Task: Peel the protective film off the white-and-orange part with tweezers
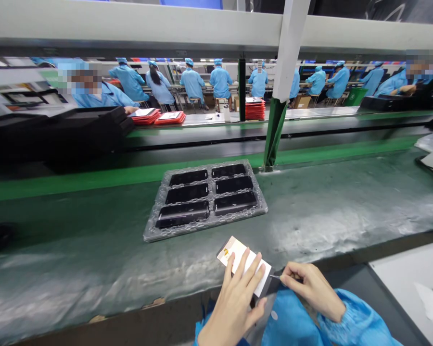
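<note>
A phone display panel point(240, 255) lies white back up at the near table edge, with a small gold contact patch at its far left end. My left hand point(234, 302) grips it, fingers spread over the white back and thumb at the near side. At the panel's right end, my right hand point(310, 284) pinches a thin pointed metal tool point(275, 277); its tip is at the dark edge, and its exact kind is unclear. Beyond my hands, a clear plastic tray point(205, 224) holds several black phone screens point(187, 193) in two columns.
A post point(276, 125) wrapped in green rises behind the tray. Black trays point(90, 127) are stacked at the far left, near a co-worker in blue point(104, 96). Red folders point(170, 117) lie across the line. A white board point(414, 274) is at the right.
</note>
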Demonstrator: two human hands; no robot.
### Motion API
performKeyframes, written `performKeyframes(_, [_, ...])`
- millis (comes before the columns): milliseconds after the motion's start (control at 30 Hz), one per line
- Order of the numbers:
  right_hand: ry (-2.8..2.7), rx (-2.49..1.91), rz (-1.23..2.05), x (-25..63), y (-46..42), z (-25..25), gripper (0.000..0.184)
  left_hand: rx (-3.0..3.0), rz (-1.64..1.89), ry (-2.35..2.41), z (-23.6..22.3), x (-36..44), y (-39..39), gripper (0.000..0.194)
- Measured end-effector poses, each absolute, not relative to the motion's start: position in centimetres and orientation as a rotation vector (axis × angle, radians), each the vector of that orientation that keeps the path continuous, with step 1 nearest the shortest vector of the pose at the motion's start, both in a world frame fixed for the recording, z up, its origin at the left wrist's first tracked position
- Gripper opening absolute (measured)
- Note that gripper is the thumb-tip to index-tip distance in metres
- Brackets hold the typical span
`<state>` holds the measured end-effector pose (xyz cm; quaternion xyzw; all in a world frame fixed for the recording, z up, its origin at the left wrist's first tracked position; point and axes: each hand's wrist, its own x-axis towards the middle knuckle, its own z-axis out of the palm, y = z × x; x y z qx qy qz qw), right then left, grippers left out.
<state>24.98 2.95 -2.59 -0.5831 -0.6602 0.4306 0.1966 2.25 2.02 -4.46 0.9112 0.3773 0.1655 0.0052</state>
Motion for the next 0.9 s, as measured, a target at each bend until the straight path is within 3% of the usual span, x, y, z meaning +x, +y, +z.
performKeyframes(433, [-1.828,-1.580,1.256,25.3,3.3,-2.5,0.034,2.858,0.553,1.166,-4.5,2.3,2.0,0.066])
performKeyframes(633, [-1.661,-1.443,1.481,24.3,3.5,-2.4,0.036,2.892,0.541,1.198,-4.4,2.2,2.0,0.063])
performKeyframes(900, [-1.813,-1.606,0.953,25.9,2.1,-3.5,0.032,2.908,0.559,1.206,-4.5,2.4,2.3,0.057])
